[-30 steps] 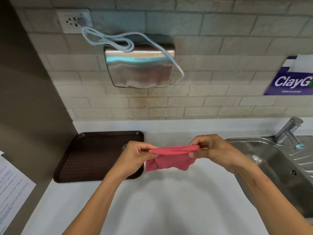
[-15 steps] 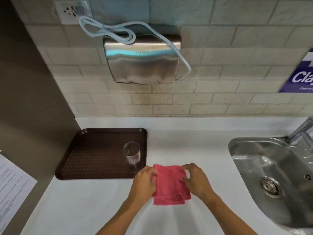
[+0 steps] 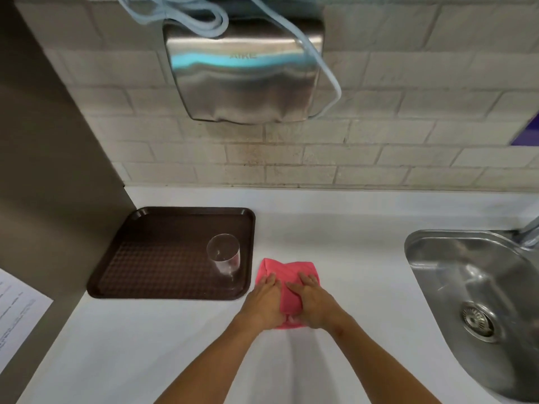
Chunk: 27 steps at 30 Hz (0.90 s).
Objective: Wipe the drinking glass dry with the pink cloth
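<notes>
Both hands, left hand (image 3: pixel 267 298) and right hand (image 3: pixel 310 301), have flattened onto the pink cloth (image 3: pixel 287 274) on the desk (image 3: pixel 335 228), palms open (gripping nothing); drinking glass (image 3: pixel 224 258), at ten o'clock on the tray (image 3: pixel 145 228), looks finished.

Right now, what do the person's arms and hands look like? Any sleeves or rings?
Both arms are bare as far as the picture shows, with no sleeves. The left hand and right hand wear no gloves, and no rings, watch or bracelets show. Each hand's fingers are flat and close together.
</notes>
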Available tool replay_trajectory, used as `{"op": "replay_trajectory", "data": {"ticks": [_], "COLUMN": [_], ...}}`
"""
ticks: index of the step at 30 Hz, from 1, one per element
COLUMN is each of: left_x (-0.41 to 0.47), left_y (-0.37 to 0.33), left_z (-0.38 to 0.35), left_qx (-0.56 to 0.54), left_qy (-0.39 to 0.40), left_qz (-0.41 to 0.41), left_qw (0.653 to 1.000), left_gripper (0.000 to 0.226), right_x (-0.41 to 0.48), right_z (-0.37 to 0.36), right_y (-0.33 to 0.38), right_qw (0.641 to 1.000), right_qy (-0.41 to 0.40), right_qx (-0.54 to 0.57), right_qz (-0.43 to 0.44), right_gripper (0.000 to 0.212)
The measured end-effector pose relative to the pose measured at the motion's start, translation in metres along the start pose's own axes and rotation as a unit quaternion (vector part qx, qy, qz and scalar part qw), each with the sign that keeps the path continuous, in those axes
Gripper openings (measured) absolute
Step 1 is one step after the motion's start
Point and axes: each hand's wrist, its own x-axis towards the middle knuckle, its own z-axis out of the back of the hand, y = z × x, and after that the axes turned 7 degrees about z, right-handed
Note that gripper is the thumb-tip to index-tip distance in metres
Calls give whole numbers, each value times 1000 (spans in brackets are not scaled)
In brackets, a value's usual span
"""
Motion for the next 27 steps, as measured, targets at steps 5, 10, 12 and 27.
{"op": "replay_trajectory", "data": {"ticks": [5,10,12,27], "left_x": [20,32,35,25], "left_y": [0,2,4,4], "left_z": [15,18,18,29], "left_qx": [-8,-5,-4,-38], "left_qy": [-1,-3,-1,-21], "left_qz": [24,37,38,33], "left_qw": [1000,999,999,999], "left_gripper": [101,104,104,83], "right_x": [20,30,32,25], "right_z": [14,20,20,30], "right_y": [-8,-11,-12,-5], "right_qw": [1000,1000,1000,1000], "right_qy": [0,9,11,1], "right_qx": [7,5,10,-19], "right_qz": [1,-12,-27,1], "right_gripper": [91,92,93,78]}}
